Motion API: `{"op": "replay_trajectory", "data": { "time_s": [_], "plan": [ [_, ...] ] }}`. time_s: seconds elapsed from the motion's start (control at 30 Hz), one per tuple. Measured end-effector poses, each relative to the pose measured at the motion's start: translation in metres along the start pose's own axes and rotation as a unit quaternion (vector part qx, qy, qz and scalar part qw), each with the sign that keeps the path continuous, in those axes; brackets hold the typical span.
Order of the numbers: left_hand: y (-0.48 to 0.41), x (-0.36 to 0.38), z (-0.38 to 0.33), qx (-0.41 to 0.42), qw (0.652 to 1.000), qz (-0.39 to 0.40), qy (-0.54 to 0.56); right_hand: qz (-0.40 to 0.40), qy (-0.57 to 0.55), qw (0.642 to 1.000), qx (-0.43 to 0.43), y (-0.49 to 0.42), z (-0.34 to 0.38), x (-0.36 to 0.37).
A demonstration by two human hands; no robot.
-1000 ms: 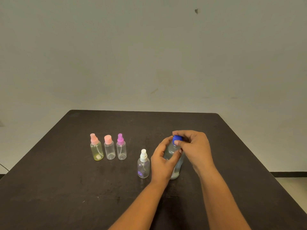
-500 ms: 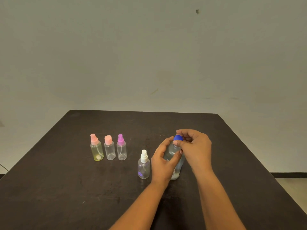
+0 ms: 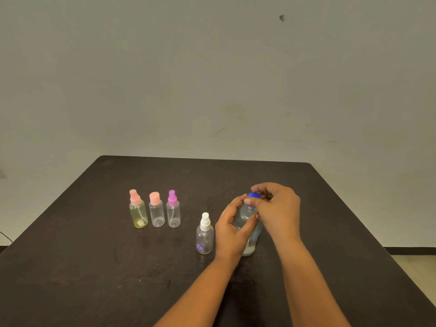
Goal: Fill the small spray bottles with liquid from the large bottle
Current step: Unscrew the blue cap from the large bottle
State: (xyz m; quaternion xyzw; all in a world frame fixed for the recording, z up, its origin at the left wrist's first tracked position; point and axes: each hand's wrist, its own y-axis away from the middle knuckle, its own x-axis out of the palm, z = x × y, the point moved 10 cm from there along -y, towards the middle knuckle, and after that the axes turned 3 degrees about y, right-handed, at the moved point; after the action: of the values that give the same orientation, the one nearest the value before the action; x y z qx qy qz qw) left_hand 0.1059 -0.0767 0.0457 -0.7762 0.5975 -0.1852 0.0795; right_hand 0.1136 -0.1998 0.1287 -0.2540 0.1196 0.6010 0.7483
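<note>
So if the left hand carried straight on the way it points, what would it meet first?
The large bottle: the left hand grips its body, so it would probably just push it. Behind that comes the right hand, pinching the blue cap. Depth is hard to judge in one view.

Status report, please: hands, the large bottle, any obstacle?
Left hand grips large bottle, upright on table. Right hand pinches its blue cap, not yet off. White-capped spray bottle stands close beside left hand, apart.
</note>
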Motion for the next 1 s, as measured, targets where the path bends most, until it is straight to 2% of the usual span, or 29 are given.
{"op": "replay_trajectory", "data": {
  "time_s": [0.17, 0.4, 0.63, 0.83, 1.0],
  "plan": [
    [0.001, 0.001, 0.0, -0.005, 1.0, 0.007, 0.009, 0.049, 0.017, 0.999, -0.013, 0.002, 0.003, 0.007],
    [0.001, -0.002, 0.003, -0.01, 1.0, -0.006, 0.001, -0.037, 0.042, 0.998, -0.015, 0.007, 0.004, -0.001],
    [0.001, 0.001, -0.001, 0.0, 1.0, 0.01, 0.003, 0.021, 0.02, 1.0, -0.011, 0.005, 0.003, 0.002],
    [0.001, 0.0, -0.004, 0.003, 1.0, 0.005, -0.007, -0.04, 0.059, 0.997, -0.025, 0.005, 0.007, -0.002],
    [0.001, 0.0, -0.004, 0.006, 1.0, 0.009, -0.008, -0.022, 0.029, 0.999, -0.005, 0.004, 0.002, -0.001]
  ]
}}
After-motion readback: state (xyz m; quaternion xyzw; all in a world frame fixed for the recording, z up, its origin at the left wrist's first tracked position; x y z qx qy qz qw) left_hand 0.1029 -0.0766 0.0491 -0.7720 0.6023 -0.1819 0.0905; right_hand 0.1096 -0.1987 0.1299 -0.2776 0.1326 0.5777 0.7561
